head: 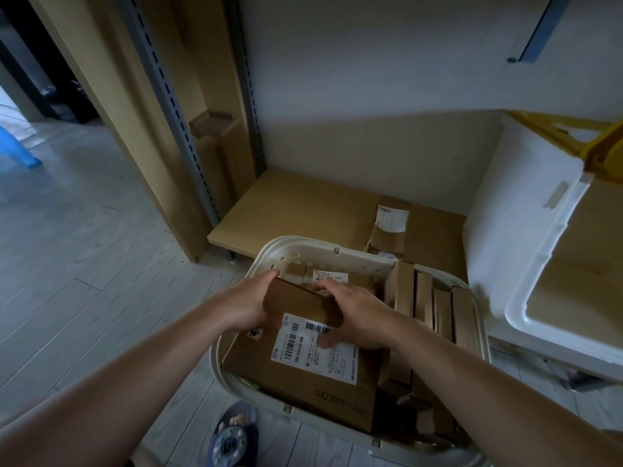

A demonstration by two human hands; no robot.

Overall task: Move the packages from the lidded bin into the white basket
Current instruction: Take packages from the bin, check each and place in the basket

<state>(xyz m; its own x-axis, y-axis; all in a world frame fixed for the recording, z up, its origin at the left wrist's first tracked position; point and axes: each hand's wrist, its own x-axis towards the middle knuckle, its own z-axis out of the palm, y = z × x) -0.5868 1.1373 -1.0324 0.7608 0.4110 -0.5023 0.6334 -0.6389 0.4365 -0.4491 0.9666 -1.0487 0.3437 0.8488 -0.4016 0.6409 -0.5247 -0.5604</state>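
The white basket (323, 251) stands on the floor in front of me, packed with brown cardboard packages. A small brown box (296, 299) sits on top of a large flat box with a white label (303, 375). My left hand (249, 303) grips the small box's left side, fingers curled over its far corner. My right hand (354, 315) holds its right side, thumb down on the label. Several slim packages (424, 301) stand on edge along the basket's right side. The lidded bin (536, 261), white, stands to the right with its lid up.
A low wooden shelf (296, 210) lies behind the basket, with a flattened labelled carton (392, 227) on it. A metal shelf upright (175, 106) rises at left. A yellow object (603, 146) sits behind the bin. My slippered foot (232, 436) is below the basket.
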